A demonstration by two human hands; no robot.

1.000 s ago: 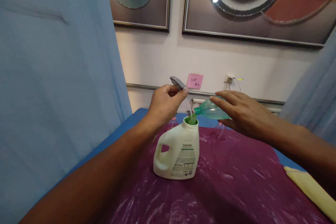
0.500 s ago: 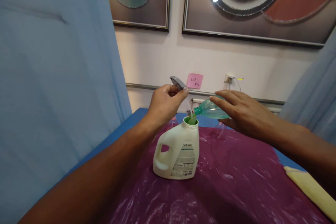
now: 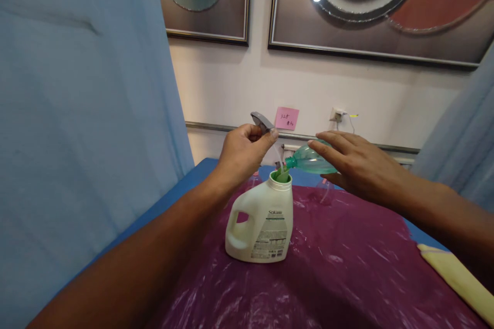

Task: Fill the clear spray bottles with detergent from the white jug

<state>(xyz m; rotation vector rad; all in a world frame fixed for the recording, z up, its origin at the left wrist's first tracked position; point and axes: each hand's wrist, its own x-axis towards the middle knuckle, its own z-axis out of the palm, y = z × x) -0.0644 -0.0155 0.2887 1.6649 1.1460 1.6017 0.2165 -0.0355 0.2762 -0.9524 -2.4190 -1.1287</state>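
A broad blue curtain (image 3: 88,87) is seen to the left of the white jug (image 3: 249,221). Behind and under the jug, a blue bench (image 3: 206,164) is seen, and the bench is partly covered by a shiny purple sheet (image 3: 355,257), on which the jug is placed upright. On the wall, high above the jug and to its right, a wide framed picture (image 3: 366,36) is hung; a second framed picture (image 3: 208,15) is hung above it, more to the left. A pale yellow cloth (image 3: 459,272) is laid well to the right of the jug.

To the right of the jug's mouth, the right hand (image 3: 347,159) is closed around a clear green bottle (image 3: 311,160). The bottle is held almost lying, and its neck is pointed to the left, at the green spout (image 3: 281,176) in the jug's mouth. Above the jug, slightly to the left of its mouth, the left hand (image 3: 249,149) is clamped on a grey spray head (image 3: 262,121). A pink note (image 3: 286,118) is fixed on the wall above and behind the jug. From the spray head a thin tube (image 3: 277,154) is hanging towards the jug's mouth; where its lower end is placed cannot be told.
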